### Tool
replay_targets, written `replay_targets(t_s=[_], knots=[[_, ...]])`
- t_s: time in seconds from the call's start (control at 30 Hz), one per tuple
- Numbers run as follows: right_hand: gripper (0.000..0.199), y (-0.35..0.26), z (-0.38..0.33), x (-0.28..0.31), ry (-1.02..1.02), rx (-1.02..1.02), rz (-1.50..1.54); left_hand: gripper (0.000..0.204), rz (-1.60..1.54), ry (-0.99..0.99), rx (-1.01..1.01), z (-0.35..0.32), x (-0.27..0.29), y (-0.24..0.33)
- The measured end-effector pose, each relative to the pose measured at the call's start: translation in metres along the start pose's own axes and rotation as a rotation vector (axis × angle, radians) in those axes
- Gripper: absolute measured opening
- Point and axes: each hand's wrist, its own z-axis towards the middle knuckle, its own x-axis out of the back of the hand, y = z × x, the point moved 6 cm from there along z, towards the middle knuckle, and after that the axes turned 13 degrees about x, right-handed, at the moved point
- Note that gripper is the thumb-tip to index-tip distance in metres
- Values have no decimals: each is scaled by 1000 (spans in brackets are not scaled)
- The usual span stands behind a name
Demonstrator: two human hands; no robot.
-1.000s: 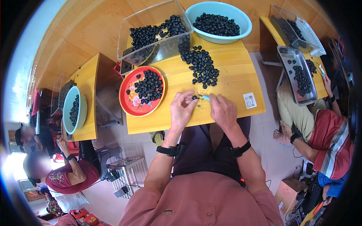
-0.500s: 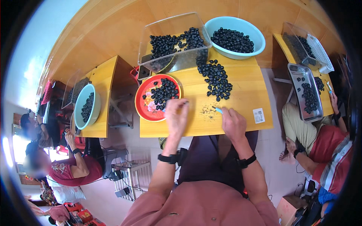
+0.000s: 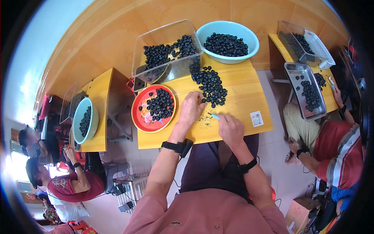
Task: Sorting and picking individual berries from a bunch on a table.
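My left hand (image 3: pixel 190 108) reaches to the near left edge of a loose pile of black, round, bead-like pieces (image 3: pixel 212 86) on the yellow wooden table (image 3: pixel 237 84). Its thumb and finger close around one piece at the pile's edge. Just right of that, my right hand (image 3: pixel 231 128) is closed on a small light-blue tool (image 3: pixel 214 116), its thin dark tip pointing left; the fingers hide the rest. Dark crumbs (image 3: pixel 204 121) lie below the tip. Beside my left wrist, a red flowered plate (image 3: pixel 137 124) holds many more black pieces.
A clear plastic bin (image 3: pixel 137 54) and a light-blue basin (image 3: pixel 253 46), both with black pieces, stand at the back. A white label (image 3: pixel 256 119) sticks to the table's right side. People work at tables left and right, with another basin (image 3: pixel 94 121) and a metal tray (image 3: pixel 320 111).
My left hand has moved from beside the plate's right rim to the pile's near edge. My right hand still holds the blue tool. The whole view has shifted a little.
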Motion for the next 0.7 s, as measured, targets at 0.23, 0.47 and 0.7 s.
replay_targets(t_s=[0.23,0.47,0.7], knots=[[12,-1,0,1,11,7,9,30,-34,66,-18,1,-6,-3],[12,0,-2,-1,16,3,0,23,-356,62,150,-47,-1,-18],[14,-1,-1,-1,-7,5,-4,19,-529,112,238,-72,-19,-28]])
